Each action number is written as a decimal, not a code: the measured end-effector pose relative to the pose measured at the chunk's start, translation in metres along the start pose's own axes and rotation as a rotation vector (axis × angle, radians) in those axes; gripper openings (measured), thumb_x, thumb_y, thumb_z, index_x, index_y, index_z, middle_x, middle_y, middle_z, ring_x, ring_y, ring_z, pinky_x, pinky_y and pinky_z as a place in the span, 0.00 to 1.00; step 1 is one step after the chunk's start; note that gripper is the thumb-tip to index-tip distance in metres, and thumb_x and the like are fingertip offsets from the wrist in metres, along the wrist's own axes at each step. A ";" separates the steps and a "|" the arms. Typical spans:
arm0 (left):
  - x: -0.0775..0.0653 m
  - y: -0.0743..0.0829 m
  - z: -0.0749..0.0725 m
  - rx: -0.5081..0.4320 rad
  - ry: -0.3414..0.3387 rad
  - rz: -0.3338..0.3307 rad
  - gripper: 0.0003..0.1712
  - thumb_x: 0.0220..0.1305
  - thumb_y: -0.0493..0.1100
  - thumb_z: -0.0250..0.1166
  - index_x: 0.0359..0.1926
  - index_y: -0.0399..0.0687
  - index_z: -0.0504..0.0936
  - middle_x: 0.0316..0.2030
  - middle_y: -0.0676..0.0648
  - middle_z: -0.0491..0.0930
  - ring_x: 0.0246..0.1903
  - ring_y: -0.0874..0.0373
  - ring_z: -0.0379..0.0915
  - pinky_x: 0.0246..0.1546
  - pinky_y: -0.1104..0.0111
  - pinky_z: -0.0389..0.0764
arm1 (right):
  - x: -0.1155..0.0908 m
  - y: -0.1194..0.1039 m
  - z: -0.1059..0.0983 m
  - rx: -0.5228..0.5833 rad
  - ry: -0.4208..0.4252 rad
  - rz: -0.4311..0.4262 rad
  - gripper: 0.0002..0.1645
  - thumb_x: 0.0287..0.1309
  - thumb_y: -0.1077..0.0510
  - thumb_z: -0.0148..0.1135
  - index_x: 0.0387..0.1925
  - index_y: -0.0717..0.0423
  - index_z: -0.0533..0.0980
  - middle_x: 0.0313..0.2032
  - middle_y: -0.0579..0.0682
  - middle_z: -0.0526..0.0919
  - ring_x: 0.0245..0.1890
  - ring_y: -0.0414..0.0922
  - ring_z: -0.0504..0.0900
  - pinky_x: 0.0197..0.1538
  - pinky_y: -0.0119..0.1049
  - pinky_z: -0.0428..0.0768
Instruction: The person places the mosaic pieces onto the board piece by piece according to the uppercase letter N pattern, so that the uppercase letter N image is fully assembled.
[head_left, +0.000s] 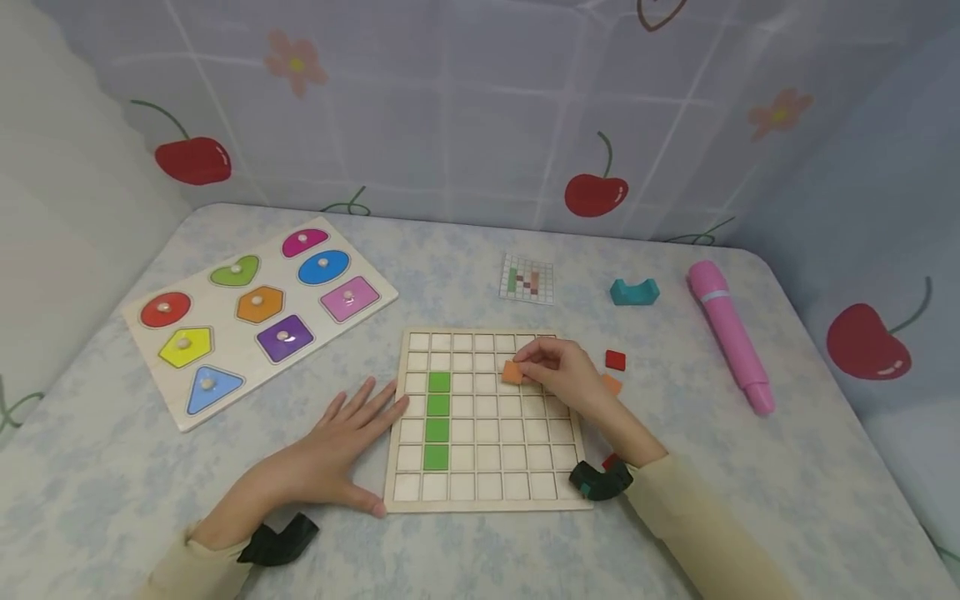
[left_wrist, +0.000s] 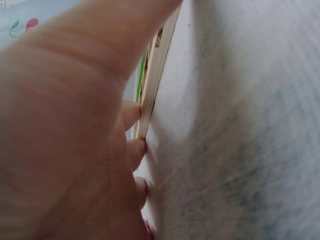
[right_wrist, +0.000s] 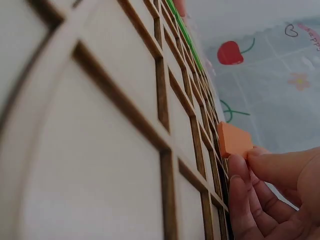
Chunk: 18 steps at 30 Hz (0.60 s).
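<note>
A wooden grid board (head_left: 487, 506) lies on the table, with a column of green square tiles (head_left: 437, 430) set in its second column from the left. My right hand (head_left: 566, 375) pinches an orange square tile (head_left: 512, 372) between thumb and fingers over the board's upper right part. In the right wrist view the orange tile (right_wrist: 235, 140) is close to the grid's ridges; whether it touches them I cannot tell. My left hand (head_left: 330, 454) rests spread beside the board, its thumb and fingertips touching the left edge. The left wrist view shows those fingers (left_wrist: 136, 152) against the wooden rim.
Right of the board lie a red tile (head_left: 615, 360), another orange tile (head_left: 612, 384) and a partly hidden red piece (head_left: 611, 461). Behind it are a small pattern card (head_left: 527, 279) and a teal block (head_left: 634, 292). A shape puzzle (head_left: 258, 321) sits left, a pink microphone-like stick (head_left: 731, 337) right.
</note>
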<state>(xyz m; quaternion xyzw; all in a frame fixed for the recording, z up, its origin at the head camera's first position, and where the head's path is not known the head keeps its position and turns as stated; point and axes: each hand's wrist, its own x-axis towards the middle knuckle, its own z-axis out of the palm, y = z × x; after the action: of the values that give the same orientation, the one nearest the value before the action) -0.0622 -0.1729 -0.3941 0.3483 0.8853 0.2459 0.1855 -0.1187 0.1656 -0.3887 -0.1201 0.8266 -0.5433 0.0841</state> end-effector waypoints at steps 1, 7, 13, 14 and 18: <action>0.000 0.000 0.000 0.001 -0.002 0.001 0.69 0.38 0.74 0.66 0.73 0.46 0.45 0.72 0.43 0.35 0.69 0.43 0.21 0.60 0.42 0.31 | 0.001 0.000 0.001 -0.026 -0.003 -0.005 0.06 0.59 0.65 0.61 0.38 0.63 0.79 0.34 0.53 0.81 0.32 0.47 0.81 0.36 0.37 0.79; 0.000 -0.001 -0.001 -0.006 0.003 0.007 0.69 0.39 0.74 0.66 0.73 0.45 0.46 0.72 0.42 0.36 0.68 0.42 0.22 0.60 0.41 0.31 | 0.004 -0.002 0.005 -0.170 -0.020 -0.052 0.04 0.59 0.63 0.62 0.36 0.57 0.81 0.31 0.47 0.81 0.29 0.44 0.78 0.33 0.36 0.76; 0.002 0.000 0.000 -0.018 0.008 0.016 0.68 0.39 0.73 0.66 0.73 0.45 0.46 0.72 0.43 0.36 0.69 0.43 0.22 0.60 0.41 0.30 | 0.000 -0.002 0.004 -0.219 -0.022 -0.050 0.03 0.58 0.64 0.63 0.33 0.56 0.81 0.29 0.44 0.81 0.27 0.42 0.77 0.32 0.36 0.76; 0.001 0.000 0.000 -0.021 0.006 0.015 0.68 0.39 0.74 0.66 0.73 0.46 0.46 0.72 0.43 0.36 0.69 0.43 0.22 0.60 0.41 0.30 | 0.000 -0.002 0.004 -0.218 -0.022 -0.051 0.02 0.57 0.64 0.63 0.33 0.56 0.81 0.29 0.44 0.81 0.27 0.42 0.77 0.32 0.36 0.76; 0.000 0.001 0.000 -0.021 0.002 0.005 0.69 0.39 0.75 0.65 0.73 0.46 0.46 0.72 0.43 0.36 0.69 0.43 0.21 0.60 0.41 0.31 | -0.002 -0.003 0.006 -0.234 -0.020 -0.054 0.03 0.57 0.63 0.64 0.33 0.56 0.82 0.31 0.44 0.80 0.27 0.41 0.77 0.32 0.36 0.76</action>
<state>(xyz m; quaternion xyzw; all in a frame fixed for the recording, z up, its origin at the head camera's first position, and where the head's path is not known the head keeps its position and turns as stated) -0.0616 -0.1716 -0.3938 0.3482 0.8820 0.2559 0.1878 -0.1146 0.1604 -0.3882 -0.1567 0.8799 -0.4441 0.0630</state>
